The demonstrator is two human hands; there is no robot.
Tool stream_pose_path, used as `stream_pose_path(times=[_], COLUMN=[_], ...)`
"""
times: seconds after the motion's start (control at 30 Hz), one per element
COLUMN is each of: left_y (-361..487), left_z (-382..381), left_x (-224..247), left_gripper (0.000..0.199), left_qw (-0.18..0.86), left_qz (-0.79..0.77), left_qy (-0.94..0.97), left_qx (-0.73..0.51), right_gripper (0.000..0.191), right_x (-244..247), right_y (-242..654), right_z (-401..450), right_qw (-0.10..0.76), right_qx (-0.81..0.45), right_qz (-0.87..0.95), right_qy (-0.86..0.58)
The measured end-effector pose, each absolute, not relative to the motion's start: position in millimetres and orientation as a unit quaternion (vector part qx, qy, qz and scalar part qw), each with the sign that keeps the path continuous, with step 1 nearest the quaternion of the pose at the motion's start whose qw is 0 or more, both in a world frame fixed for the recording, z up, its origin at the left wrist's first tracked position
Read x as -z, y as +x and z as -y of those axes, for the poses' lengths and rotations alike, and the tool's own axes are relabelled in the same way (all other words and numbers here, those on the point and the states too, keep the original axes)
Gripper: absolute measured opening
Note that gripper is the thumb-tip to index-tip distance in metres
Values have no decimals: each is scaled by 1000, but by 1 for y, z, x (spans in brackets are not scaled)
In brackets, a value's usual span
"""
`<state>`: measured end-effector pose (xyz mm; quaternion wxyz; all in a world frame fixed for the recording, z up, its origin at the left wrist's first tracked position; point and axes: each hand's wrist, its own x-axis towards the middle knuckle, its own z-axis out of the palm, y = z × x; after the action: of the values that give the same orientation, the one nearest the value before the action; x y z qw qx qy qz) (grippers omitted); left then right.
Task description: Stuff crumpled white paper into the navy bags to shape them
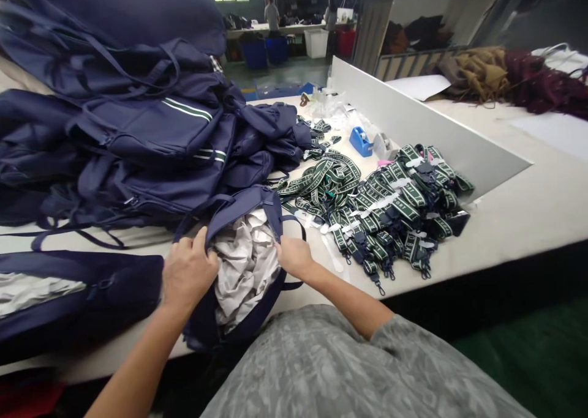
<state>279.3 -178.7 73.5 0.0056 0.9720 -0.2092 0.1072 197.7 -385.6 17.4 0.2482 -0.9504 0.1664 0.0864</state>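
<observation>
An unzipped navy bag [245,194] sits at the table's front edge, its mouth spread wide. Crumpled whitish paper [245,262] fills it. My left hand [190,268] grips the left rim of the opening, fingers closed on the fabric. On the opposite rim my right hand [293,257] is closed too, beside a dark loop handle [296,222]. To the left lies a second navy bag [124,289], also open, with paper stuffing [37,292] showing in it.
A tall heap of navy bags [156,136] covers the left side. Green lettered straps [390,197] with clips lie in a pile at right, near a blue tape dispenser [361,141]. A white divider [413,118] stands behind them. Two people [271,14] are far off.
</observation>
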Motion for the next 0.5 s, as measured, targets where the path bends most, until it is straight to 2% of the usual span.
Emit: stream_pose_path(times=[0.2, 0.33, 0.5], left_y=[273, 276, 275], left_z=[187, 214, 252], left_x=[-80, -69, -47], left_gripper=[54, 55, 53], left_qw=[-18, 34, 136], left_qz=[236, 250, 218], left_qy=[971, 967, 966], left_qx=[-29, -36, -41], right_gripper=[32, 31, 31], right_x=[-26, -44, -58], right_y=[210, 236, 263], right_z=[396, 407, 423], right_qw=[272, 260, 214], right_qx=[2, 54, 53], right_qz=[-172, -151, -131], right_qy=[-947, -952, -966])
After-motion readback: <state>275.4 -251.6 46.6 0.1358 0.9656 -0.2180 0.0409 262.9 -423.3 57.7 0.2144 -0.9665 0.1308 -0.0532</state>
